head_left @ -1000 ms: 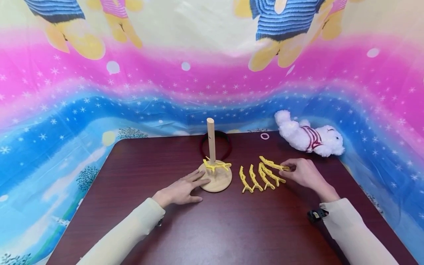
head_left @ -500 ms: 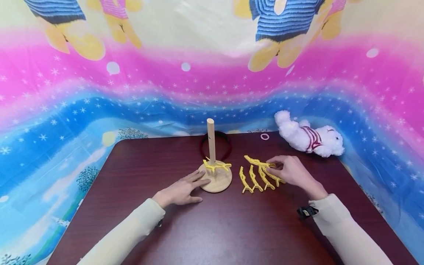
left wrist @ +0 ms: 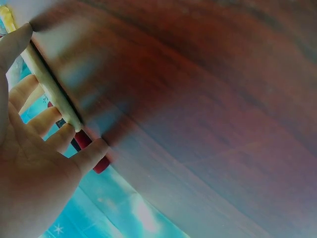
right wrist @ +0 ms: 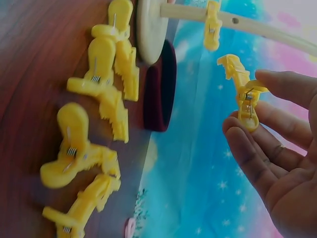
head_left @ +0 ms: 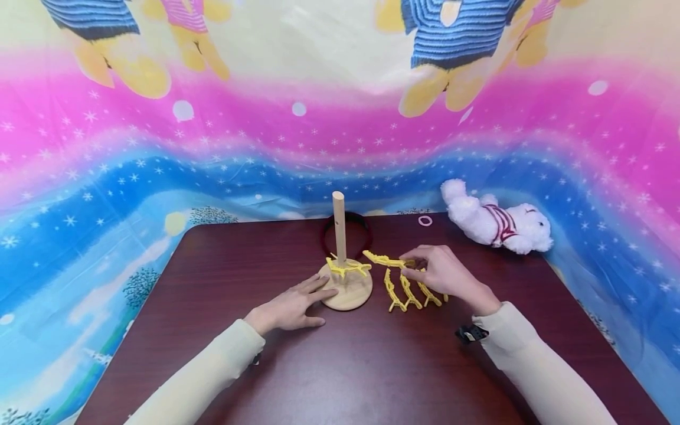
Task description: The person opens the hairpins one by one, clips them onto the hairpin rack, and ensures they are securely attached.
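Note:
My left hand (head_left: 287,304) lies with spread fingers on the round wooden base (head_left: 350,300) of an upright post (head_left: 339,227). Low on that post, yellow clip plastic (head_left: 347,270) sticks out to the sides; the right wrist view shows an alligator hair clip (right wrist: 212,29) attached to the post. Thumb and fingers of my right hand (head_left: 448,274) pinch another yellow alligator hair clip (right wrist: 237,72) by its handle end, raised above the table. Its toothed end points toward the post. Below it, several like clips (head_left: 393,290) lie in a row, the rightmost partly hidden by my hand.
Behind the post stands a dark red headband (head_left: 366,236). A small pale pink ring (head_left: 425,221) lies near the table's back edge. At the back right is a white plush toy (head_left: 467,219) in a striped top. A printed cloth (head_left: 297,171) hangs behind the brown table (head_left: 340,366).
My right hand has moved left with the pinched hair clip, over the row of clips and closer to the post. The left hand has stayed on the base.

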Demonstrator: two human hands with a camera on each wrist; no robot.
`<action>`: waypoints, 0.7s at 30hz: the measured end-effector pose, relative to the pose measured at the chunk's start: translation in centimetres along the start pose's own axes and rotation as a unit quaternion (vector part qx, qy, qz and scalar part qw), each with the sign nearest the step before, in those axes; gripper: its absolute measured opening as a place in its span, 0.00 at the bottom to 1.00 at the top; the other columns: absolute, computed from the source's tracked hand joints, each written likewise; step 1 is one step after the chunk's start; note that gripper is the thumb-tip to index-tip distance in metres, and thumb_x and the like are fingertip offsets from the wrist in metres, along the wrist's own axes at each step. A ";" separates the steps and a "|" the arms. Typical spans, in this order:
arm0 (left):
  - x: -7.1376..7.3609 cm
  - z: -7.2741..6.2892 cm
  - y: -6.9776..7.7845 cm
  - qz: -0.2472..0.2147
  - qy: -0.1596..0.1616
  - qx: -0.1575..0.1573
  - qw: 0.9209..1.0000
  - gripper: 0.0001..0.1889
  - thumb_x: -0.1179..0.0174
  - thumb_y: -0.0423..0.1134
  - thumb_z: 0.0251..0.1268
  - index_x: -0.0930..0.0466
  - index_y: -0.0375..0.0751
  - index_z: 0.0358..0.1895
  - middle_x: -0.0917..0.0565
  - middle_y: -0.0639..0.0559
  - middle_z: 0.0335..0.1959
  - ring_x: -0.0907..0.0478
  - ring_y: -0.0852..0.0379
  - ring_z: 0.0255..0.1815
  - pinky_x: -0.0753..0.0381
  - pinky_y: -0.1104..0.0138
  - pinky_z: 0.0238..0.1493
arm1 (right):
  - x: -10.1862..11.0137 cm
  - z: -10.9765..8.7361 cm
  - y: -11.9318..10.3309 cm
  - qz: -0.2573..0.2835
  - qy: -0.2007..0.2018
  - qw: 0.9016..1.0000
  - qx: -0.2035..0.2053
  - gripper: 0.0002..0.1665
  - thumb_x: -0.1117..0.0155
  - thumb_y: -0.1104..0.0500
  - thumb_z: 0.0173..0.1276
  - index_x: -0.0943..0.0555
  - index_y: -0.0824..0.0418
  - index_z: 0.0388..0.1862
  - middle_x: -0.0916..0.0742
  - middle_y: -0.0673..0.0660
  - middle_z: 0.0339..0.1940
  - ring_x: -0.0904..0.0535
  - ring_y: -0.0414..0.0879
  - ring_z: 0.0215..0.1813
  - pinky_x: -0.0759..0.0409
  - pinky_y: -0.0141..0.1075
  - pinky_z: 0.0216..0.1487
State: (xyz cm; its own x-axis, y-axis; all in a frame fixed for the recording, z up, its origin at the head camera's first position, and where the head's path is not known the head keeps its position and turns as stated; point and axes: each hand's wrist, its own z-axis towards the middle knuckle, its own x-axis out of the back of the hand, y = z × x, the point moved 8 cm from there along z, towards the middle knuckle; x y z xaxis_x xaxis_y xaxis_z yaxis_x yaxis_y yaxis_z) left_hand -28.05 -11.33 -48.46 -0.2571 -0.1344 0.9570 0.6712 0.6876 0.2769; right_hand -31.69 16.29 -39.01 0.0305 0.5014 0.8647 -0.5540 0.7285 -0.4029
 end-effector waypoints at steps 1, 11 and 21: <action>0.0 0.0 0.0 0.001 0.000 0.000 1.000 0.38 0.38 0.55 0.68 0.41 0.55 0.78 0.47 0.42 0.82 0.54 0.39 0.83 0.40 0.46 0.77 | -0.1 0.1 -0.2 0.001 -0.003 1.000 0.002 0.15 0.26 0.51 0.62 0.11 0.52 0.46 0.10 0.47 0.35 0.17 0.38 0.34 0.21 0.33 0.35; 0.0 0.0 0.0 0.006 0.004 -0.004 1.000 0.38 0.38 0.55 0.68 0.41 0.55 0.78 0.47 0.42 0.82 0.53 0.39 0.83 0.39 0.46 0.76 | -0.5 0.8 -2.6 0.006 -0.028 0.999 0.019 0.15 0.27 0.53 0.64 0.11 0.52 0.49 0.13 0.44 0.34 0.22 0.33 0.32 0.24 0.30 0.34; 0.0 -0.1 0.0 0.006 0.002 -0.003 1.000 0.38 0.38 0.56 0.68 0.41 0.55 0.78 0.47 0.42 0.82 0.54 0.39 0.83 0.39 0.46 0.76 | -0.7 1.5 -4.1 0.017 -0.028 0.999 0.035 0.14 0.29 0.55 0.66 0.11 0.53 0.50 0.14 0.43 0.32 0.24 0.33 0.29 0.25 0.29 0.31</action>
State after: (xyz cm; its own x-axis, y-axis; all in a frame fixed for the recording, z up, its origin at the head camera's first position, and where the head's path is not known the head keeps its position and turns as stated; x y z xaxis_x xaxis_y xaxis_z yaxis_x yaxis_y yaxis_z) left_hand -28.01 -11.39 -48.46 -0.2456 -0.1298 0.9606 0.6787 0.6846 0.2660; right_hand -30.68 12.25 -37.53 -0.0344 0.4963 0.8675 -0.6111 0.6764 -0.4112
